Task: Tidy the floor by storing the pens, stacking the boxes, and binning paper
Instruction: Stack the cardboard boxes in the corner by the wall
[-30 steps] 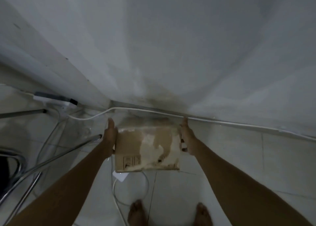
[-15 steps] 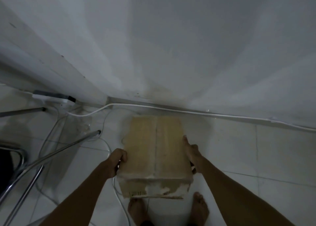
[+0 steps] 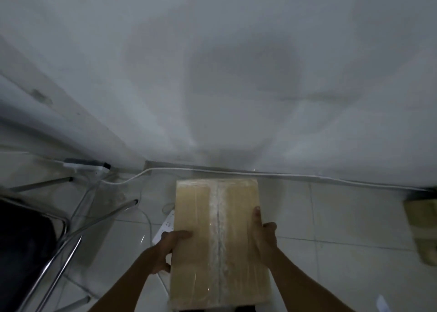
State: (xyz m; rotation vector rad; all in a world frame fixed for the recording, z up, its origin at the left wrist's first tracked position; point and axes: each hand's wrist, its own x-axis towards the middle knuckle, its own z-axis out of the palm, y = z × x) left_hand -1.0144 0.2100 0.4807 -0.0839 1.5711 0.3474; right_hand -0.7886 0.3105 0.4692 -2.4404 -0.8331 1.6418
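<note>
White floor tiles (image 3: 354,217) and a plain grey-white wall (image 3: 236,63) fill most of what we see, dimly lit, with a thin white cable (image 3: 295,175) running along the foot of the wall. We hold a rectangular brown cardboard box (image 3: 218,240) in front of us, lifted off the floor, its top face toward the camera and a strip of clear tape running down the middle seam from far edge to near edge. Our left hand (image 3: 169,250) grips the box's left edge, fingers curled over onto the top face and closed against the cardboard. Our right hand (image 3: 264,236) presses on the right edge, thumb lying flat on the top face, the rest of the hand wrapped round the side (the fingers underneath are hidden). Just left of the box, on the floor below it, lies a white power strip (image 3: 165,224) with loose cable looping off to the far left. Further left stand the chrome tube legs of a chair (image 3: 71,236) with a dark seat. At the far right edge sits a second brownish cardboard box (image 3: 423,229), blurred, resting on the tiles well apart from the one we hold.
</note>
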